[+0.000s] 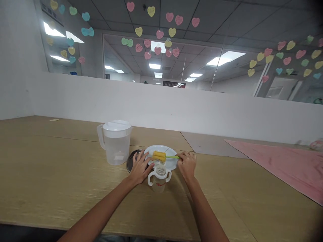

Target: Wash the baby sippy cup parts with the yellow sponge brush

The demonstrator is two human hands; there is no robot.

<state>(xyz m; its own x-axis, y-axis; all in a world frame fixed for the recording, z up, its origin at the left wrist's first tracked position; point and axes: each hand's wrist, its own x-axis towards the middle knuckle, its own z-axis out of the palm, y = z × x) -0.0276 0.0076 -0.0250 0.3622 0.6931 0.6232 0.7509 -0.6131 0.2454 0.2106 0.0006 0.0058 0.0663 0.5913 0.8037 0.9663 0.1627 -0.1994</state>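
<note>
In my right hand (187,164) is the green handle of a brush with a yellow sponge head (159,156). The sponge head lies sideways over a white plate (154,148). My left hand (140,167) has its fingers spread at the plate's left edge, over a dark round tray (129,163), with nothing visibly held. Between my hands, in front of the plate, a small clear bottle (158,185) with two white handles stands upright, its mouth uncovered. Small clear parts behind the bottle's mouth are too small to make out.
A clear lidded pitcher (117,146) stands left of the tray. A pink cloth (285,164) covers part of the table (63,174) at the right. A small pale flat piece (54,120) lies at the back left, near the white wall.
</note>
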